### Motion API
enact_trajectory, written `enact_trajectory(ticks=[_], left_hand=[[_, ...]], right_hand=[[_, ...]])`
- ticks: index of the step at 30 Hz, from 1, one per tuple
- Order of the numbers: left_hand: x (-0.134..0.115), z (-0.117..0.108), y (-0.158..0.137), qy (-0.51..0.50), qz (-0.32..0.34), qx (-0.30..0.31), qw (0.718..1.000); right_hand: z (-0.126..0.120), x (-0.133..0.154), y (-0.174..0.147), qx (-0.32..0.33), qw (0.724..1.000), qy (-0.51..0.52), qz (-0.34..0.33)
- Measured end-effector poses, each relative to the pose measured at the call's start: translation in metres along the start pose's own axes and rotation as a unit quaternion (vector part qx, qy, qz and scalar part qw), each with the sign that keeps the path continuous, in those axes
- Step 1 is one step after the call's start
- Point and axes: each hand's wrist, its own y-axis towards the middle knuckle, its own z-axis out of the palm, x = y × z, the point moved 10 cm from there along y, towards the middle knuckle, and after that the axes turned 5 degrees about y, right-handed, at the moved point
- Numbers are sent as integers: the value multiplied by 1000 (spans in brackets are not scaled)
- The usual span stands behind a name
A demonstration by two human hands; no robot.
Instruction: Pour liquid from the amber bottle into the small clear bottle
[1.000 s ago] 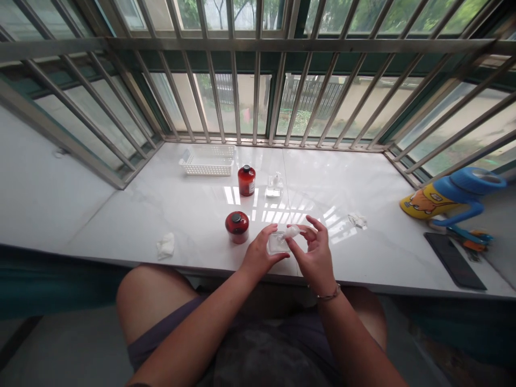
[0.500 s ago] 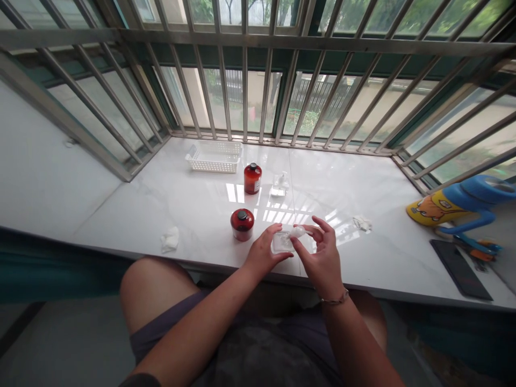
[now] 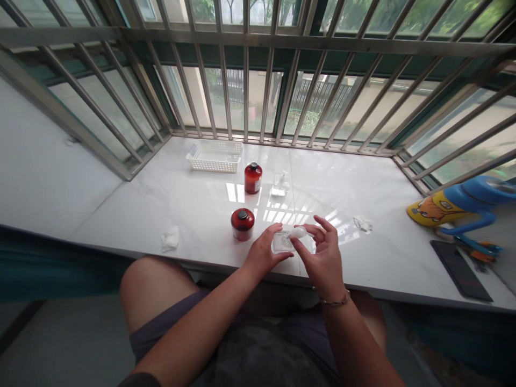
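Observation:
Near the table's front edge, my left hand (image 3: 266,249) grips a small clear square-sided bottle (image 3: 282,242), thumb on its near side and fingers on its far side. My right hand (image 3: 322,251) pinches a translucent rounded piece (image 3: 298,233) at the bottle's upper right. Whether that piece is a stopper, and whether it touches the bottle's mouth, I cannot tell. To the left of my hands stands a red-brown bottle with a dark cap (image 3: 242,224). A similar capped bottle with a white label (image 3: 253,178) is farther back, beside another clear glass piece (image 3: 280,184).
A white perforated basket (image 3: 213,157) lies by the window bars. Crumpled white tissue (image 3: 170,238) is at the left, with another crumpled white piece (image 3: 363,223) at the right. A blue-and-yellow bottle (image 3: 451,201) and a black phone (image 3: 460,270) occupy the right end.
Almost nothing differs. Both hands keep their hold, and the view has shifted very slightly.

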Motion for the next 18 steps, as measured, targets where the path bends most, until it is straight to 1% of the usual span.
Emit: enact_trajectory(ticks=[5, 10, 15, 18], left_hand=[[1, 0, 0, -3, -4, 2, 1000], [-1, 0, 0, -6, 7, -3, 1000], [0, 0, 0, -5, 1, -2, 1000], [0, -1, 0, -7, 1, -3, 1000]], right_hand=[[1, 2, -1, 1, 1000, -14, 4], [4, -4, -2, 5, 998, 48, 34], [-1, -7, -3, -21, 998, 40, 37], [1, -8, -3, -14, 997, 59, 41]])
